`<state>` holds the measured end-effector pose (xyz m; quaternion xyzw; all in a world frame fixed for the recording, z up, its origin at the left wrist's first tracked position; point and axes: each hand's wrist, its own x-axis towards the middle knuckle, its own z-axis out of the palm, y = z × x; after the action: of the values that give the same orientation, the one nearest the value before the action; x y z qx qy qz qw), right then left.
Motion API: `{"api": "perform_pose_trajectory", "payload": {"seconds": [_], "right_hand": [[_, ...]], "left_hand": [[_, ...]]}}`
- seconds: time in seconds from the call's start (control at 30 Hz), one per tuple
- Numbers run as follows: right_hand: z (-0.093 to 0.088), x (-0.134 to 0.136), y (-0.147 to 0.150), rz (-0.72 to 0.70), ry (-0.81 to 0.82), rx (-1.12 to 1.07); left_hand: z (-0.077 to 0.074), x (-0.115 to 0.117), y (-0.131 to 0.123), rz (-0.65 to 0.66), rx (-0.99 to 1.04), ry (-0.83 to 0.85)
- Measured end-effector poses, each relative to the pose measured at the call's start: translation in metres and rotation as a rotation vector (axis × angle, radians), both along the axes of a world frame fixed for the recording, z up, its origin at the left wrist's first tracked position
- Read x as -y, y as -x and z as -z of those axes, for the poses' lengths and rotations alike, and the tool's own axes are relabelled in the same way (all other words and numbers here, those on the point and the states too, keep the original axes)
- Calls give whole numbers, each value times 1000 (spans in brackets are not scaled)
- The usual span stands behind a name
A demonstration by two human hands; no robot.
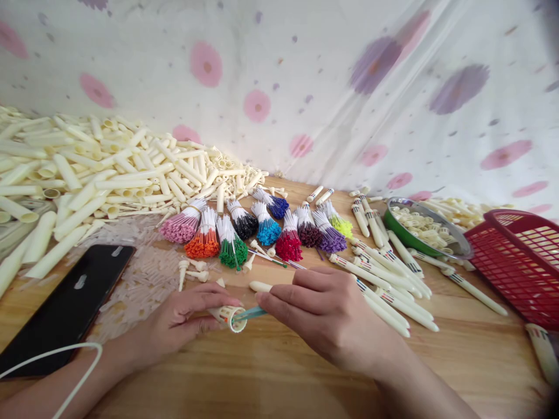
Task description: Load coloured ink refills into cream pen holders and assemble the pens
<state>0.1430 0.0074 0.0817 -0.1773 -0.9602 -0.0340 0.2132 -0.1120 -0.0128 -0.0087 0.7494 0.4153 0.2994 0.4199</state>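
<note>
My left hand is closed around a cream pen barrel, its open end facing right. My right hand pinches a thin light-blue refill whose tip sits in the barrel's mouth. Just beyond my hands lie several bundles of colored refills: pink, orange, green, black, blue, red, purple and lime. A row of finished cream pens lies to the right of my right hand.
A big heap of cream barrels fills the left back. A black phone with a white cable lies at the left. A green bowl of small parts and a red basket stand at the right. A flowered cloth hangs behind.
</note>
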Motion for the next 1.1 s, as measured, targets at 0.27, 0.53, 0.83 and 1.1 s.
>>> {"api": "perform_pose_trajectory", "payload": {"seconds": [0.27,0.53,0.83,1.1], "right_hand": [[2,-2,1,-24,18,-19],[3,0,3,-37,-21,-43],[-1,1,3,-51,-132,-57],[1,1,2,22,-54,-23]], "left_hand": [[-1,0,-1,30,8,-4],[-3,0,-2,34,4,14],[0,2,0,10,14,92],[-1,1,-6,-84,158,128]]}}
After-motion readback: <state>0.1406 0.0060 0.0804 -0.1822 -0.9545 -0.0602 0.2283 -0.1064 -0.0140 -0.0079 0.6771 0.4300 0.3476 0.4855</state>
